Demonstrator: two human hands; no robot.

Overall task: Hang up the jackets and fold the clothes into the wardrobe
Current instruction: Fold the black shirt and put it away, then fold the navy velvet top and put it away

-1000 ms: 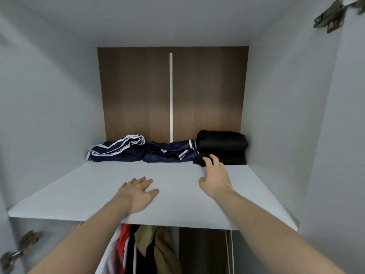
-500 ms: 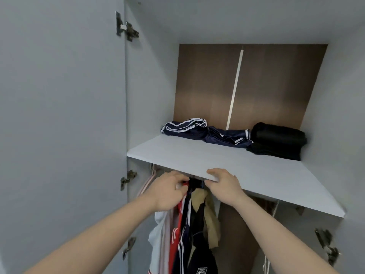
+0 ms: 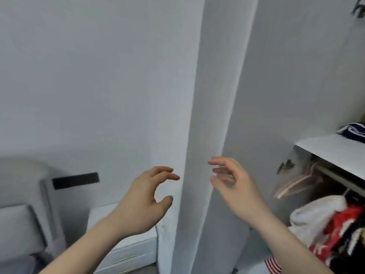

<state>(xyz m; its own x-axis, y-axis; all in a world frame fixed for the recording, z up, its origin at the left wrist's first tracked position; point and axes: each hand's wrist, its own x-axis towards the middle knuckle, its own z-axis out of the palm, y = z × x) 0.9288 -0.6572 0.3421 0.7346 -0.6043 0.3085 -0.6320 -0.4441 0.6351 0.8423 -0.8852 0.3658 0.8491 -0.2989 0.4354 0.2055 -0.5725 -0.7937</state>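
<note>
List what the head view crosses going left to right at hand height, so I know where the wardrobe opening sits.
Grey headboard → black wall panel → left hand → wardrobe door edge → right hand → door hinge → pink hangers → hanging clothes.

A flat white wardrobe shelf (image 3: 333,150) juts in at about three o'clock. On it, toward its far end, lies a folded navy garment with white stripes (image 3: 352,131).

The navy folded garment (image 3: 353,131) on the shelf (image 3: 324,147) and the blurred hanging jackets (image 3: 335,230) are cut by the right edge.
</note>
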